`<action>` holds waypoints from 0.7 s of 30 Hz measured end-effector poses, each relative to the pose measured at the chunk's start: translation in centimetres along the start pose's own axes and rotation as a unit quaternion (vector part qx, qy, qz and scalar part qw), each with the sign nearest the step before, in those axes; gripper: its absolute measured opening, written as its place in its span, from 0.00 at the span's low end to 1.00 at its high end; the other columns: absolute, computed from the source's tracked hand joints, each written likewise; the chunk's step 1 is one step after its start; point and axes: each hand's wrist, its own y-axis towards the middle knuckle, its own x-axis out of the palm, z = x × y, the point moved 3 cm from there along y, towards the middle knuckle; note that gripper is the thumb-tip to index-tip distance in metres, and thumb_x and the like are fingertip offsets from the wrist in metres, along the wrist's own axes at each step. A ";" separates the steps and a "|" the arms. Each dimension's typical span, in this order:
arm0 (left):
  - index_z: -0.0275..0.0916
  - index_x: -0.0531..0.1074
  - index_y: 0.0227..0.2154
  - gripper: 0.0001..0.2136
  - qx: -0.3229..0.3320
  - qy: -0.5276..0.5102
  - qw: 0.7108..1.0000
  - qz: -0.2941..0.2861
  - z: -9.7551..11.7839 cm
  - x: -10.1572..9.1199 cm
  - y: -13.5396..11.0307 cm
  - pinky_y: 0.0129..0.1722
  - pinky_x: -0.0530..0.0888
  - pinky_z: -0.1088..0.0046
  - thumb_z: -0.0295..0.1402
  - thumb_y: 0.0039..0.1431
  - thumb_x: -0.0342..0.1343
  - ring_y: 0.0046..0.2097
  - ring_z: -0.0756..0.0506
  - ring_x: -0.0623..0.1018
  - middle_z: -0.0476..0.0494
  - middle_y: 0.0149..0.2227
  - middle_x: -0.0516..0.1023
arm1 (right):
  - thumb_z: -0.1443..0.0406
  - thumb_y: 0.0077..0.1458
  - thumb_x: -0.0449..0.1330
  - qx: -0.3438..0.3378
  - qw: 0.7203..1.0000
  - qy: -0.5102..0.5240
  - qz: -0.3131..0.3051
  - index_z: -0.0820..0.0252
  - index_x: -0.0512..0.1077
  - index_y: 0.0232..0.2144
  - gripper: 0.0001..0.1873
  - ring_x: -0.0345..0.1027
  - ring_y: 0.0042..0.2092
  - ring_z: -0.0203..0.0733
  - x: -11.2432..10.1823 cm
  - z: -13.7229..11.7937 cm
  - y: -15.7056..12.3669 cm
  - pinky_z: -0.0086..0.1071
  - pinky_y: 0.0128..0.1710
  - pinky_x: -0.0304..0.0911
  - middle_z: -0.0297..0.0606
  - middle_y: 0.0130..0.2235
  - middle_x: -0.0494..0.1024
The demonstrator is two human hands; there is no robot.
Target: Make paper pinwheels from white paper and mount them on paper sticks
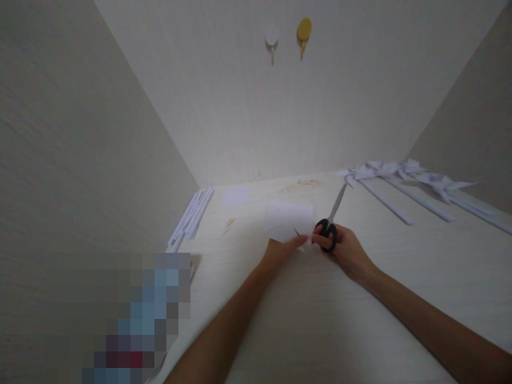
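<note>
My left hand [285,248] pinches the near edge of a small white sheet of paper [288,221] and holds it just above the pale table [304,320]. Right beside it, my right hand [346,250] is closed around the black handles of a pair of scissors [331,224]. The blades point away from me toward the back wall and look closed. The two hands almost touch at the fingertips.
Several white paper pinwheels on sticks [416,186] lie at the back right. A bundle of white paper sticks [191,216] rests along the left wall, with a small white square [236,195] nearby. Two hooks, one white [271,37] and one yellow [304,31], hang on the back wall.
</note>
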 end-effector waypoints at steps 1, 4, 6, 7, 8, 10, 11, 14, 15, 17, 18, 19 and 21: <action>0.38 0.73 0.20 0.05 0.005 0.008 1.000 0.002 0.1 0.0 -0.1 0.42 0.67 0.65 0.31 0.36 0.61 0.37 0.43 0.74 0.44 0.28 0.77 | 0.62 0.34 0.64 -0.003 1.000 -0.008 -0.006 0.61 0.65 0.22 0.12 0.51 0.18 0.26 0.1 0.0 0.0 0.23 0.15 0.46 0.26 0.17 0.64; 0.39 0.73 0.23 0.06 0.013 0.018 1.000 -0.001 0.4 0.1 -0.2 0.44 0.66 0.64 0.30 0.37 0.60 0.39 0.43 0.74 0.43 0.29 0.77 | 0.65 0.31 0.65 -0.014 0.999 -0.032 -0.015 0.62 0.65 0.20 0.12 0.54 0.19 0.27 0.2 0.0 0.1 0.23 0.18 0.49 0.26 0.17 0.63; 0.38 0.73 0.24 0.05 0.016 0.021 1.000 -0.004 0.5 0.1 -0.2 0.44 0.66 0.64 0.30 0.38 0.59 0.40 0.43 0.74 0.43 0.31 0.77 | 0.66 0.30 0.65 -0.018 0.999 -0.038 -0.013 0.62 0.65 0.20 0.12 0.56 0.21 0.28 0.2 -0.2 0.2 0.24 0.19 0.51 0.27 0.18 0.65; 0.38 0.73 0.23 0.05 0.016 0.024 1.000 -0.003 0.5 0.1 -0.2 0.45 0.65 0.64 0.30 0.39 0.59 0.40 0.43 0.74 0.43 0.31 0.77 | 0.67 0.29 0.65 -0.018 0.999 -0.039 -0.013 0.62 0.65 0.20 0.12 0.57 0.21 0.28 0.2 -0.2 0.2 0.24 0.20 0.52 0.27 0.19 0.66; 0.38 0.73 0.23 0.05 0.013 0.028 1.000 -0.001 0.5 0.1 -0.2 0.45 0.65 0.64 0.30 0.39 0.59 0.41 0.43 0.73 0.43 0.31 0.77 | 0.67 0.29 0.65 -0.017 0.999 -0.038 -0.015 0.62 0.66 0.20 0.12 0.57 0.21 0.29 0.2 -0.3 0.2 0.24 0.21 0.53 0.27 0.19 0.67; 0.38 0.73 0.23 0.04 0.004 0.033 0.999 0.005 0.5 0.0 -0.3 0.44 0.66 0.64 0.30 0.39 0.59 0.41 0.43 0.73 0.42 0.30 0.77 | 0.68 0.28 0.65 -0.015 0.999 -0.035 -0.019 0.62 0.66 0.20 0.12 0.58 0.22 0.29 0.2 -0.3 0.1 0.24 0.22 0.54 0.27 0.19 0.67; 0.38 0.73 0.22 0.04 0.001 0.033 0.999 0.005 0.6 0.0 -0.3 0.44 0.66 0.64 0.30 0.39 0.59 0.41 0.43 0.73 0.42 0.30 0.77 | 0.68 0.28 0.65 -0.014 0.999 -0.032 -0.021 0.62 0.66 0.19 0.12 0.59 0.22 0.29 0.2 -0.3 0.1 0.24 0.22 0.54 0.27 0.19 0.67; 0.38 0.72 0.22 0.04 0.009 0.033 0.999 0.013 0.8 0.0 -0.4 0.45 0.65 0.65 0.30 0.38 0.59 0.41 0.43 0.73 0.43 0.31 0.77 | 0.69 0.29 0.65 -0.009 0.999 -0.022 -0.022 0.62 0.66 0.20 0.12 0.59 0.23 0.29 0.2 -0.2 0.1 0.24 0.22 0.54 0.28 0.20 0.68; 0.38 0.72 0.22 0.04 0.013 0.035 0.999 0.015 0.9 0.0 -0.4 0.45 0.65 0.65 0.29 0.38 0.59 0.41 0.43 0.73 0.43 0.31 0.77 | 0.68 0.29 0.65 -0.007 1.000 -0.020 -0.020 0.62 0.66 0.20 0.11 0.59 0.22 0.29 0.1 -0.2 0.1 0.24 0.22 0.54 0.28 0.20 0.68; 0.38 0.72 0.23 0.04 0.018 0.040 0.999 0.013 0.9 0.1 -0.3 0.45 0.65 0.65 0.29 0.39 0.59 0.41 0.44 0.73 0.43 0.32 0.77 | 0.67 0.31 0.64 -0.003 1.000 -0.021 -0.018 0.62 0.66 0.20 0.11 0.57 0.21 0.28 0.1 0.0 0.2 0.24 0.20 0.51 0.27 0.19 0.66; 0.38 0.72 0.23 0.04 0.021 0.042 0.999 0.011 0.9 0.1 -0.3 0.45 0.65 0.65 0.29 0.39 0.59 0.40 0.44 0.73 0.43 0.32 0.76 | 0.67 0.31 0.64 -0.003 1.000 -0.023 -0.017 0.61 0.66 0.20 0.10 0.56 0.21 0.28 0.1 0.1 0.2 0.24 0.20 0.50 0.26 0.18 0.66; 0.38 0.72 0.23 0.05 0.023 0.045 0.999 0.009 0.8 0.1 -0.3 0.45 0.65 0.65 0.29 0.39 0.59 0.40 0.44 0.73 0.43 0.32 0.76 | 0.67 0.31 0.64 -0.004 1.000 -0.026 -0.017 0.61 0.66 0.20 0.10 0.55 0.20 0.28 0.1 0.1 0.2 0.24 0.19 0.50 0.26 0.18 0.65; 0.37 0.72 0.24 0.06 0.026 0.046 0.999 0.008 0.6 0.1 -0.2 0.46 0.64 0.64 0.30 0.38 0.59 0.39 0.44 0.74 0.43 0.32 0.76 | 0.67 0.32 0.64 -0.008 0.999 -0.031 -0.017 0.61 0.66 0.20 0.10 0.55 0.21 0.28 0.1 0.1 0.2 0.24 0.19 0.50 0.27 0.18 0.65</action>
